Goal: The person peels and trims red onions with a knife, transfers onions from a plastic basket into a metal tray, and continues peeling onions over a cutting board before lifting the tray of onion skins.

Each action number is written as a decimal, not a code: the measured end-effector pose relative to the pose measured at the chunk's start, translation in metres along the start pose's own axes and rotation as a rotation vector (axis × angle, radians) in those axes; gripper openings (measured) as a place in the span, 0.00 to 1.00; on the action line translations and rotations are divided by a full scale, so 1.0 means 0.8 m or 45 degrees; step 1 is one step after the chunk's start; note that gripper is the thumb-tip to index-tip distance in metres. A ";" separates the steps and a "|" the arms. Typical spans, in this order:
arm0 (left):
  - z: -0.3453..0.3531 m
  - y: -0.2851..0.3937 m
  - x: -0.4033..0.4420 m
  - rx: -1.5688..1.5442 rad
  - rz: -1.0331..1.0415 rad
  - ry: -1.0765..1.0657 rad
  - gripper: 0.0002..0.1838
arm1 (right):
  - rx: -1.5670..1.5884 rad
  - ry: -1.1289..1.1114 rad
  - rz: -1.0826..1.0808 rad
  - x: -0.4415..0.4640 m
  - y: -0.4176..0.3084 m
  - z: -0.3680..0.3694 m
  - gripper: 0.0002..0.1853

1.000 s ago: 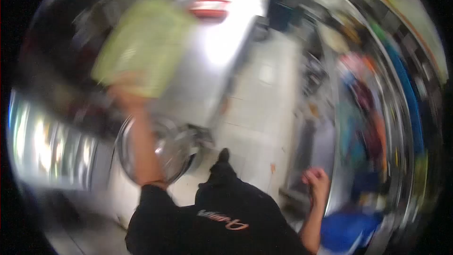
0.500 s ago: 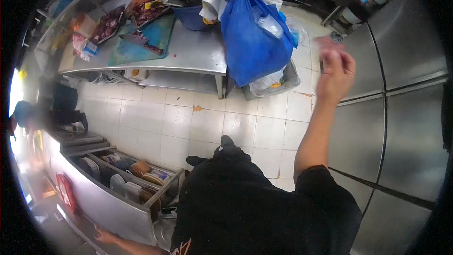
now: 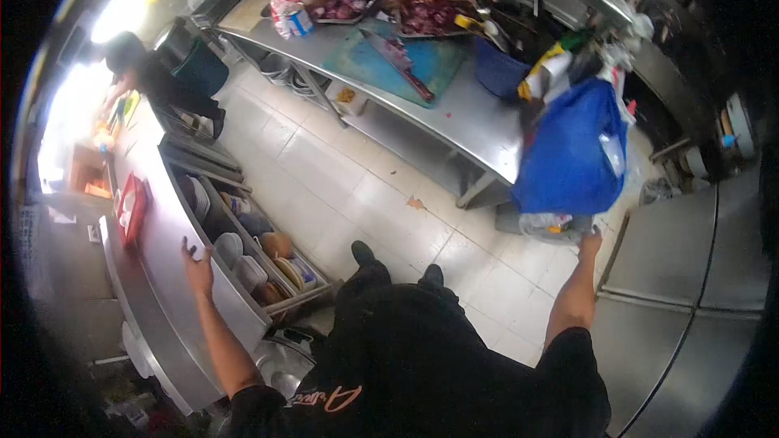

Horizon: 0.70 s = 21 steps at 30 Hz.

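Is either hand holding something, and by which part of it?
The left hand holds nothing. Whether the right hand, near the bin, holds anything cannot be told.

At twelve o'clock, a knife (image 3: 398, 65) is laid on a blue-green board (image 3: 445, 71), and purple pieces (image 3: 432, 16) are heaped nearby. A person (image 3: 154, 77) is seen at ten o'clock.

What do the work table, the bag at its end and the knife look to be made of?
Work table: brushed metal, probably stainless steel, from its grey sheen.
Bag: blue plastic, likely thin, judging by its creases.
Knife: metal blade; smooth reddish-brown handle, wood or plastic unclear.
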<state>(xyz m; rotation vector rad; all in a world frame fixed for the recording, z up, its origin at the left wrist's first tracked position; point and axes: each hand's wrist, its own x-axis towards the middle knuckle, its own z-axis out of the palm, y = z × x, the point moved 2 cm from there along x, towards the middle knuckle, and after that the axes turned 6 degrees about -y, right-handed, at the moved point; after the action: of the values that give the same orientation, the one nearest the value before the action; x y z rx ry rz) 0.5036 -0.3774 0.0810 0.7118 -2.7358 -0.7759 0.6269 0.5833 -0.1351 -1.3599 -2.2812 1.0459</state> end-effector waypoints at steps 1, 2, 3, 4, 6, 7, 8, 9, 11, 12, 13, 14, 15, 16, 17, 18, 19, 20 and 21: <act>0.009 -0.015 0.002 -0.020 -0.016 -0.022 0.36 | 0.177 -0.116 -0.129 -0.002 0.013 0.015 0.15; 0.014 -0.026 0.004 -0.039 -0.031 -0.047 0.36 | 0.036 -0.156 -0.096 0.003 0.045 0.033 0.14; 0.017 -0.030 0.003 -0.036 -0.087 -0.068 0.35 | -0.198 -0.198 -0.012 0.003 0.092 0.060 0.14; 0.020 -0.028 0.002 -0.034 -0.139 -0.091 0.34 | -0.453 -0.248 0.057 0.004 0.140 0.089 0.13; 0.027 -0.053 0.021 -0.086 -0.219 -0.150 0.32 | -0.392 -0.482 0.215 -0.040 0.156 0.142 0.11; 0.039 -0.075 0.036 -0.137 -0.242 -0.187 0.31 | 0.007 -0.771 0.012 -0.074 0.157 0.162 0.12; 0.050 -0.092 0.057 -0.182 -0.260 -0.231 0.30 | 0.114 -0.892 0.242 -0.121 0.107 0.187 0.13; 0.059 -0.097 0.077 -0.198 -0.192 -0.249 0.28 | 0.198 -0.988 0.481 -0.178 0.035 0.207 0.14; 0.082 -0.082 0.100 -0.229 -0.059 -0.295 0.26 | -0.209 -1.257 0.052 -0.242 -0.066 0.253 0.15; 0.082 -0.031 0.110 -0.127 -0.021 -0.322 0.24 | -0.547 -1.288 -0.767 -0.246 -0.060 0.307 0.18; 0.099 -0.009 0.133 -0.132 0.046 -0.372 0.23 | -0.646 -1.350 -1.037 -0.258 -0.101 0.345 0.20; 0.118 0.008 0.156 -0.137 0.111 -0.418 0.23 | -0.480 -1.357 -0.765 -0.289 -0.220 0.327 0.20; 0.139 0.023 0.176 -0.139 0.168 -0.464 0.22 | -0.293 -1.322 -0.506 -0.324 -0.349 0.304 0.20; 0.174 0.035 0.198 -0.165 0.216 -0.528 0.23 | -0.208 -1.295 -0.552 -0.324 -0.389 0.310 0.20; 0.207 0.055 0.219 -0.187 0.263 -0.592 0.24 | -0.126 -1.269 -0.601 -0.324 -0.430 0.315 0.20; 0.221 0.106 0.226 -0.231 0.288 -0.681 0.24 | -0.117 -1.180 -0.680 -0.324 -0.479 0.304 0.21; 0.237 0.162 0.227 -0.274 0.314 -0.768 0.24 | -0.106 -1.086 -0.758 -0.320 -0.523 0.294 0.22; 0.267 0.193 0.234 -0.331 0.385 -0.822 0.24 | -0.112 -0.916 -0.872 -0.311 -0.552 0.292 0.21; 0.299 0.222 0.237 -0.391 0.453 -0.880 0.23 | -0.123 -0.743 -0.980 -0.299 -0.572 0.293 0.20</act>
<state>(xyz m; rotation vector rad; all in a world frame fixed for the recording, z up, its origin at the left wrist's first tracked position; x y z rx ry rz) 0.1935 -0.2363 -0.0110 -0.1498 -3.0494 -1.5206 0.3227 0.1436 0.0535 -0.0915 -2.8937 1.1296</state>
